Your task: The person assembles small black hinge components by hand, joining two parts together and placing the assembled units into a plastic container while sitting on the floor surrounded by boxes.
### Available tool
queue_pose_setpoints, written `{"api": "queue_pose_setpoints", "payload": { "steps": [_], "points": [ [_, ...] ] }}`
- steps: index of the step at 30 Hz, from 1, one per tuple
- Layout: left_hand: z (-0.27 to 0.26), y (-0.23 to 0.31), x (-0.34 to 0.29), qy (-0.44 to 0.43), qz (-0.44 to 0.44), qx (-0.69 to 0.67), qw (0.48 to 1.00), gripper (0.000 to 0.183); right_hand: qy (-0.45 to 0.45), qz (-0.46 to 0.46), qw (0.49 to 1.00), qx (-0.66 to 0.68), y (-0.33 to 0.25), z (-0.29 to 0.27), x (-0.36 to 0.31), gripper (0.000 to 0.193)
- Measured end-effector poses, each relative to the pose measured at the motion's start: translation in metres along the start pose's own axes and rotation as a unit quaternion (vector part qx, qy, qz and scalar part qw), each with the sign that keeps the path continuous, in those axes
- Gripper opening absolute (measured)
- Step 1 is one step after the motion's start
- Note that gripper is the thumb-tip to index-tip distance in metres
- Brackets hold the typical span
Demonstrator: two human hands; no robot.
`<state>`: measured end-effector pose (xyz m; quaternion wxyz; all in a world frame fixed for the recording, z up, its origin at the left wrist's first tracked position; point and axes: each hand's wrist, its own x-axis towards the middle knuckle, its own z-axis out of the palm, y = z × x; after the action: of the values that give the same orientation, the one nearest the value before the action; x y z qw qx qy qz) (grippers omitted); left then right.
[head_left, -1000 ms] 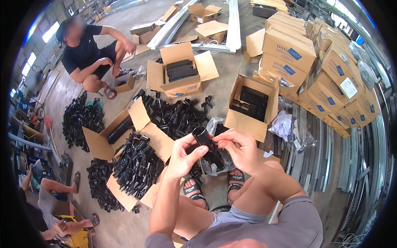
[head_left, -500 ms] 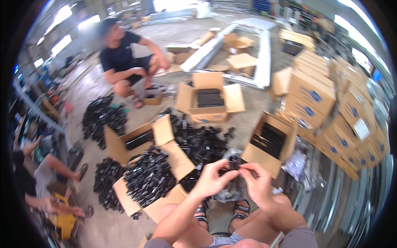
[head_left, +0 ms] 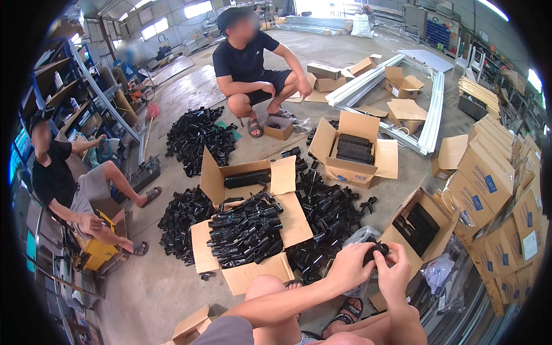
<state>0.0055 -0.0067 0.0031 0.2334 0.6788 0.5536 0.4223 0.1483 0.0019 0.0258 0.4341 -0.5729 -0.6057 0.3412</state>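
Note:
Both my hands are closed around a small black part (head_left: 379, 249) with a round end, seemingly plastic. My left hand (head_left: 349, 263) wraps it from the left. My right hand (head_left: 397, 263) pinches its right side with thumb and fingers, which partly cover it. Just past my hands lies a clear plastic bag (head_left: 362, 234). A heap of loose black parts (head_left: 322, 213) spreads on the floor to their left. Right of my hands, an open carton (head_left: 440, 253) has black pieces packed inside.
Another open carton (head_left: 299, 215) bears a pile of black parts; a third (head_left: 387, 150) stands farther back with stacked pieces. One person (head_left: 244, 66) squats at the far side, another (head_left: 54, 172) sits at left. Closed cartons (head_left: 480, 184) are stacked at right beside metal profiles (head_left: 460, 322).
The whole view has swung left, so the scene sits farther right and the person at left shows more fully. My hands still hold the black part, which appears tilted differently.

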Motion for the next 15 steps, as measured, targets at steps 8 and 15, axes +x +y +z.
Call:
{"api": "queue_pose_setpoints", "payload": {
  "steps": [8, 15],
  "points": [
    [0.003, -0.007, -0.005, -0.034, -0.051, -0.006, 0.998, 0.042, -0.042, 0.04, 0.996, 0.06, 0.02, 0.003, 0.005, 0.027],
    [-0.019, -0.026, 0.015, -0.216, -0.234, -0.389, 0.865, 0.052, -0.102, 0.106, 0.973, 0.176, 0.033, -0.006, 0.012, 0.023]
  ]
}}
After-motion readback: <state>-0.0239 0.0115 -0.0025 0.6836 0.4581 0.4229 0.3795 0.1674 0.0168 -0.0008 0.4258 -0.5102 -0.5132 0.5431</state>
